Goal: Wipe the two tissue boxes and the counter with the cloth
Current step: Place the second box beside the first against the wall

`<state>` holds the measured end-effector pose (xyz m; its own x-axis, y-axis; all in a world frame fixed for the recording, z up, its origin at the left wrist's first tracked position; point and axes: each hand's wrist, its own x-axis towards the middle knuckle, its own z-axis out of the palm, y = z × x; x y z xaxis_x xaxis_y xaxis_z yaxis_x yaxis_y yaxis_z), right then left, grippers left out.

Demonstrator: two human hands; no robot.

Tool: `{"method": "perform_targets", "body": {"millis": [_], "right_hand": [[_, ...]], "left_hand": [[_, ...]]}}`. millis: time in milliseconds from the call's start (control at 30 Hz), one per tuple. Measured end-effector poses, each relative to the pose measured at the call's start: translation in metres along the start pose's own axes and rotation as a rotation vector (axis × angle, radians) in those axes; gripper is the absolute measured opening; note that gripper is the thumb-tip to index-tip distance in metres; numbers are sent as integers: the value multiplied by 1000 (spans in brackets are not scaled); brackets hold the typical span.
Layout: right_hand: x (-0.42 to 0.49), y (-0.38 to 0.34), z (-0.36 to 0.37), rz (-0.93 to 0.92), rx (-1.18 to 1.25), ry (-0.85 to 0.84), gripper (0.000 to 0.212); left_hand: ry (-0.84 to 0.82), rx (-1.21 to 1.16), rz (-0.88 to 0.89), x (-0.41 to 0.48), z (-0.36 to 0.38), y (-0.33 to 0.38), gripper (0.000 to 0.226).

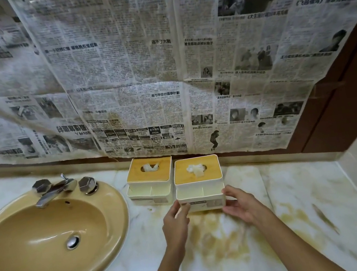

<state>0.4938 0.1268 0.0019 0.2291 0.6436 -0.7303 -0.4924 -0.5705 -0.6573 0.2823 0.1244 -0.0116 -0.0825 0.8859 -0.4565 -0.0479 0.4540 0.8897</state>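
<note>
Tissue boxes, both on the marble counter (288, 188), just right of the sink (1, 255) and close to the wall. The right box (198, 179) is the one you've got hold of. It sits a bit nearer to you than the left box (149, 171), and the two are almost touching at the corner. Each one is white with a wood-coloured lid. A crumpled tuft of tissue (194, 170) pokes up through the oval slot of the right one, and another tuft (151, 167) sticks out of the left one. Each box also has a low open tray on its front, split by a divider (the right one has a label on its front face).

Your left hand (175, 221) pinches the lower left corner of the right box, thumb on the front and fingers round the side. Your right hand (241, 205) grips the lower right corner, with its fingers curled onto the tray edge. Both forearms reach in from the bottom of the view. I can't tell whether the box is resting on the counter or just off it.

The counter around and in front of the box is blotched with yellow-brown stains. The tan sink has a chrome faucet (50, 192) and a metal drain plug (72, 241). Old newspaper (138, 71) covers the wall behind.
</note>
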Motion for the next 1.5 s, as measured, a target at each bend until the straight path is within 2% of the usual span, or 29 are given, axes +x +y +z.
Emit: {"method": "perform_targets", "body": {"millis": [167, 367, 567, 733, 833, 900, 1033, 1167, 1267, 1333, 1400, 1500], "right_hand": [[19, -4, 13, -20, 89, -16, 22], [25, -2, 32, -47, 38, 41, 12], [30, 1, 42, -97, 48, 91, 27], [39, 9, 43, -85, 71, 134, 31], [35, 10, 42, -90, 33, 137, 29], [25, 10, 41, -108, -18, 128, 31], [-3, 16, 33, -186, -185, 81, 37], [-34, 39, 2, -280, -433, 45, 37], [-71, 65, -41, -384, -855, 33, 32], [-92, 83, -68, -388, -1171, -4, 30], [-109, 100, -96, -360, -1356, -18, 40], [-120, 122, -126, -345, -1416, -60, 58]], "left_hand": [[17, -11, 18, 13, 5, 5, 88], [-13, -50, 2, 20, 12, 11, 88], [-18, -76, -20, 27, 16, 9, 98], [-14, -128, -28, 28, 12, 8, 81], [70, -159, -86, 27, 10, 11, 64], [120, -99, -94, 21, 7, 14, 55], [73, 68, -55, 2, 3, 13, 30], [-77, 321, 66, -29, 2, -4, 27], [-222, 574, 172, -58, 1, -31, 27], [-283, 708, 230, -69, -4, -45, 26], [-328, 810, 265, -78, -7, -58, 26], [-402, 961, 310, -91, -7, -74, 31]]}}
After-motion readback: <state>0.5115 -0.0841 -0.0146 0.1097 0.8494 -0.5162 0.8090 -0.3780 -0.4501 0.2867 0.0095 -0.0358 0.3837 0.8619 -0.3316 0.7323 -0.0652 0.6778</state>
